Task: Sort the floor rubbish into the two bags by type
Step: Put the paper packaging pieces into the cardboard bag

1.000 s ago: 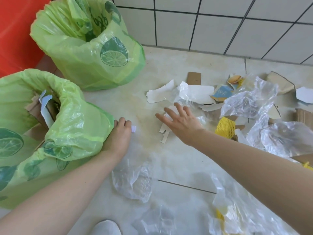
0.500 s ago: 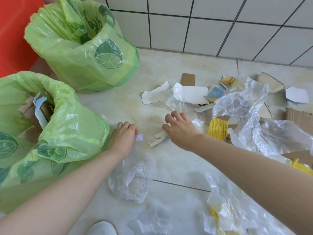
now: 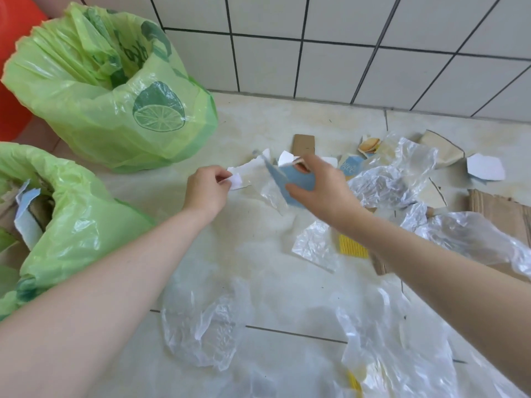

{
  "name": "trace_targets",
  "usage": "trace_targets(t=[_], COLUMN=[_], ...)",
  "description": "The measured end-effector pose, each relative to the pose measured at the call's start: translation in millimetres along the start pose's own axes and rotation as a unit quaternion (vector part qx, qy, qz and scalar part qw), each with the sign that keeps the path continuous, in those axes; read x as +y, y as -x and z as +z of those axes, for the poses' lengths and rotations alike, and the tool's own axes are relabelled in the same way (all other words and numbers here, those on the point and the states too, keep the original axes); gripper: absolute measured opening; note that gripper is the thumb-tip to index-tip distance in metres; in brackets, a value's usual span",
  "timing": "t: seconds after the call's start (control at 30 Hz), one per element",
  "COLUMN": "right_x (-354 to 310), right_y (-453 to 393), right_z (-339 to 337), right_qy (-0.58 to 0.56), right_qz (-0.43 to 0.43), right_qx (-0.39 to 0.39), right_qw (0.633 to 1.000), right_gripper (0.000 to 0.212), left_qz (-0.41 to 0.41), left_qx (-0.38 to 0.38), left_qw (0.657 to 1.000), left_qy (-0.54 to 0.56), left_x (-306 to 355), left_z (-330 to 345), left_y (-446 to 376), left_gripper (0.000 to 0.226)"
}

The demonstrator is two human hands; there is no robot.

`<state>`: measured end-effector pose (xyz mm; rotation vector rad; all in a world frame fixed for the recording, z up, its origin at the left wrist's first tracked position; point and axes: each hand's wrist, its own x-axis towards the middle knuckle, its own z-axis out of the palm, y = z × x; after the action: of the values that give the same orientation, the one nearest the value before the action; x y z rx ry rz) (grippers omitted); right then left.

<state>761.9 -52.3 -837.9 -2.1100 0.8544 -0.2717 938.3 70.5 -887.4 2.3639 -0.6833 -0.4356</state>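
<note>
Both hands lifted over the floor litter, each clamped on paper.
Left hand (image 3: 205, 191) pinched a small white scrap (image 3: 235, 180); right hand (image 3: 321, 191) gripped a blue card piece (image 3: 296, 179). Far green bag (image 3: 115, 90) and near green bag (image 3: 77, 219) stood left, the near one holding cardboard.

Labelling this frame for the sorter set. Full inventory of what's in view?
Lime-print green plastic bags: 2; far one by the wall, near one at left holding card and paper scraps.
Clear crumpled plastic film: several pieces, e.g.; across the floor.
White and brown card or paper scraps: many, e.g. brown, white; near the wall.
Yellow foam net: 1 clear, partly under the right arm.
Orange object: 1, far left edge; unclear what.
Left hand: pinching a small white paper scrap.
Right hand: gripping a blue card piece.
</note>
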Motion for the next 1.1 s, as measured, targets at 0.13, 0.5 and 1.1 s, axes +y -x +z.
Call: trace_targets(t=[0.13,0.5,1.1], right_x=[10,63,57], right_y=[-35,-92,-90], right_z=[-22,-17,-27], right_qy=[-0.015,0.189,0.181], right_qz=[0.023,0.089,0.118], right_qx=[0.060,-0.108,-0.071], right_qw=[0.998,0.972,0.974], right_gripper=[0.017,0.053,0.074], left_qz=[0.013,0.046,0.072], left_qx=[-0.028,-0.175,-0.055], left_qw=[0.999,0.978,0.992], left_qy=[-0.029,-0.105,-0.090], left_x=[20,19,11], left_z=[7,28,10], left_y=[-26,-62,-73], left_gripper=[0.015,0.015,0.023])
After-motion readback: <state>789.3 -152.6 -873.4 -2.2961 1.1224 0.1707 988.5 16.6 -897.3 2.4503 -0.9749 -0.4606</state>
